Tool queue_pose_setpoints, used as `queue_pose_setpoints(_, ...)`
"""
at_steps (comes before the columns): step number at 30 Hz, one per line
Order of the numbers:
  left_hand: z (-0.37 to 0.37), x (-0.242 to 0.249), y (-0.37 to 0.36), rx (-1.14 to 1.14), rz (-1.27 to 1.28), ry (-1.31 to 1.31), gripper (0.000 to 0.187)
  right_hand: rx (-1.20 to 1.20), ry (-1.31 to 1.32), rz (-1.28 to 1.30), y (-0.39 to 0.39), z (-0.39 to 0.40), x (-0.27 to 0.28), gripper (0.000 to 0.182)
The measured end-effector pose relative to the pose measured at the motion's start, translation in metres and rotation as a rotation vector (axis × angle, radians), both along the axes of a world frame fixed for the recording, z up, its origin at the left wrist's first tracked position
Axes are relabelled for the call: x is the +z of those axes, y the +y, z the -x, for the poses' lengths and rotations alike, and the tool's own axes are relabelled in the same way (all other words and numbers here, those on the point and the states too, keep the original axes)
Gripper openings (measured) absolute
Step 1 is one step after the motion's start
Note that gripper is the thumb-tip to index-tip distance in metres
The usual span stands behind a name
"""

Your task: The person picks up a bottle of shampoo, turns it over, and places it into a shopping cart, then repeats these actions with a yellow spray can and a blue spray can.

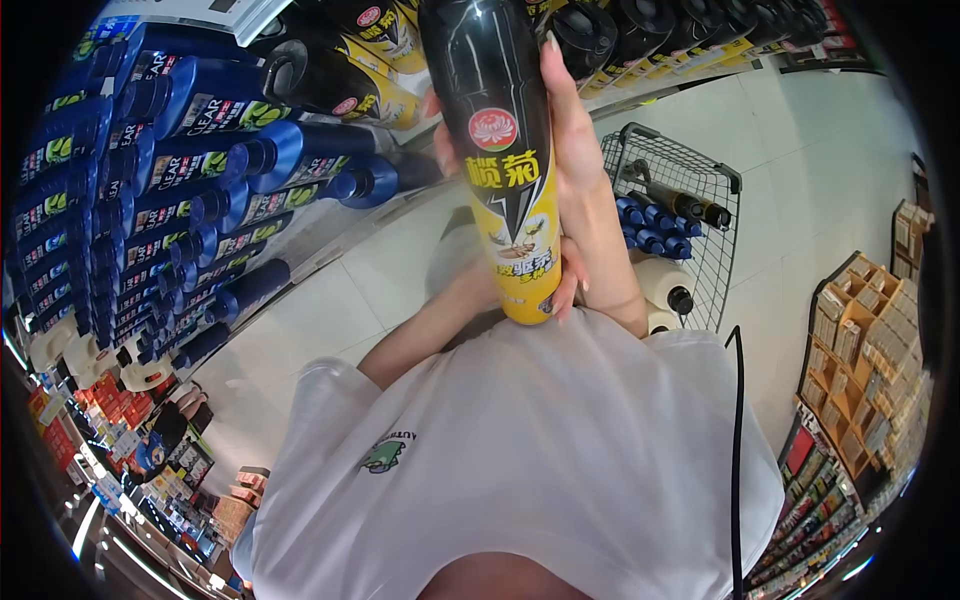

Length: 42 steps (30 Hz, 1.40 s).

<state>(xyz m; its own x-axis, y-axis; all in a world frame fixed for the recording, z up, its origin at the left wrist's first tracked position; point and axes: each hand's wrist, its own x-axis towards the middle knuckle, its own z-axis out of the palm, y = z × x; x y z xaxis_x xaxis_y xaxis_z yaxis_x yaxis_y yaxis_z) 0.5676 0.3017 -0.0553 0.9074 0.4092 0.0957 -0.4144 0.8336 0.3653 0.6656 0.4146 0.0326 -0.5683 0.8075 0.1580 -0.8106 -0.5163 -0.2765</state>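
A tall black and yellow insecticide spray can (500, 190) with a pink flower emblem stands in front of my chest, its black end away from me. My right hand (572, 130) is wrapped round its upper part, the thumb along the right side and fingertips showing at the left edge. Low down, my left hand (572, 277) supports the can from behind; its fingertips curl round the right side near the base. The can hides most of both palms. Similar black and yellow cans (350, 90) stand on the shelf just beyond.
Blue shampoo bottles (215, 105) fill the shelf on the left in rows. A wire shopping cart (715, 175) stands on the right, holding blue bottles (655, 228), dark cans and a cream-coloured jug (660, 283). Wooden display racks (850, 340) stand farther right on the tiled floor (790, 150).
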Motion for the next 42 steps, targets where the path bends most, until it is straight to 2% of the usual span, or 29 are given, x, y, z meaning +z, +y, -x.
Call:
queue_pose_setpoints(1, -0.001, 0.003, -0.001, -0.003, -0.033, 0.054, 0.084, -0.006, 0.002, 0.002, 0.0, -0.001, 0.0, 0.085)
queue_pose_setpoints(2, -0.004, 0.007, -0.001, 0.001, -0.015, 0.039, 0.082, 0.017, 0.134, 0.008, 0.001, -0.005, 0.002, 0.074)
queue_pose_setpoints(3, -0.008, 0.013, 0.001, 0.005, 0.002, 0.024, 0.079, 0.014, 0.142, 0.015, 0.001, -0.008, 0.009, 0.065)
queue_pose_setpoints(5, -0.012, 0.026, 0.002, 0.009, -0.006, 0.063, 0.076, 0.128, 0.254, 0.076, 0.005, -0.019, -0.001, 0.08)
queue_pose_setpoints(7, -0.011, 0.037, 0.007, 0.016, -0.071, 0.165, 0.075, 0.056, 0.25, 0.096, 0.003, -0.022, 0.005, 0.085)
queue_pose_setpoints(9, -0.011, 0.036, 0.007, -0.004, -0.018, 0.224, 0.075, -0.012, 0.246, 0.112, 0.002, -0.025, 0.011, 0.09)
queue_pose_setpoints(10, -0.009, 0.036, 0.008, -0.011, 0.007, 0.257, 0.075, -0.034, 0.201, -0.011, 0.008, -0.028, 0.002, 0.087)
queue_pose_setpoints(13, 0.002, 0.05, 0.017, 0.062, 0.116, 0.211, 0.073, -0.147, 0.204, -0.006, 0.003, -0.03, 0.011, 0.083)
queue_pose_setpoints(14, 0.005, 0.05, 0.015, 0.156, 0.156, 0.275, 0.074, -0.227, 0.106, -0.06, 0.002, -0.034, 0.016, 0.071)
queue_pose_setpoints(16, 0.011, 0.052, 0.005, 0.348, 0.236, 0.399, 0.075, -0.384, 0.062, 0.212, -0.008, -0.04, 0.04, 0.063)
queue_pose_setpoints(18, 0.015, 0.052, -0.002, 0.392, 0.286, 0.423, 0.076, -0.484, -0.15, 0.179, -0.007, -0.047, 0.031, 0.051)
queue_pose_setpoints(21, 0.021, 0.043, -0.002, 0.378, 0.294, 0.43, 0.079, -0.419, -0.232, 0.27, -0.008, -0.053, 0.027, 0.049)
queue_pose_setpoints(22, 0.022, 0.04, -0.003, 0.358, 0.29, 0.43, 0.08, -0.407, -0.189, 0.224, -0.008, -0.052, 0.027, 0.046)
queue_pose_setpoints(25, 0.022, 0.035, -0.004, 0.324, 0.207, 0.258, 0.074, -0.362, -0.221, 0.328, -0.013, -0.053, 0.042, 0.043)
queue_pose_setpoints(28, 0.021, 0.032, -0.007, 0.384, 0.17, 0.553, 0.075, -0.596, -0.622, 0.183, -0.017, -0.056, 0.034, 0.055)
queue_pose_setpoints(31, 0.011, 0.043, -0.008, 0.46, 0.27, 0.711, 0.074, -0.653, -0.85, 0.034, -0.023, -0.063, 0.035, 0.04)
queue_pose_setpoints(34, 0.011, 0.042, -0.006, 0.415, 0.097, 0.758, 0.074, -0.771, -1.152, -0.096, -0.031, -0.058, 0.051, 0.043)
queue_pose_setpoints(36, 0.004, 0.058, -0.003, 0.431, 0.105, 0.825, 0.073, -0.865, -1.342, -0.174, -0.036, -0.052, 0.055, 0.045)
queue_pose_setpoints(39, -0.002, 0.068, 0.0, 0.454, 0.097, 0.868, 0.076, -0.956, -1.533, -0.293, -0.037, -0.058, 0.045, 0.052)
queue_pose_setpoints(42, 0.001, 0.063, -0.001, 0.433, 0.143, 0.787, 0.078, -0.838, -1.47, -0.17, -0.039, -0.061, 0.044, 0.06)
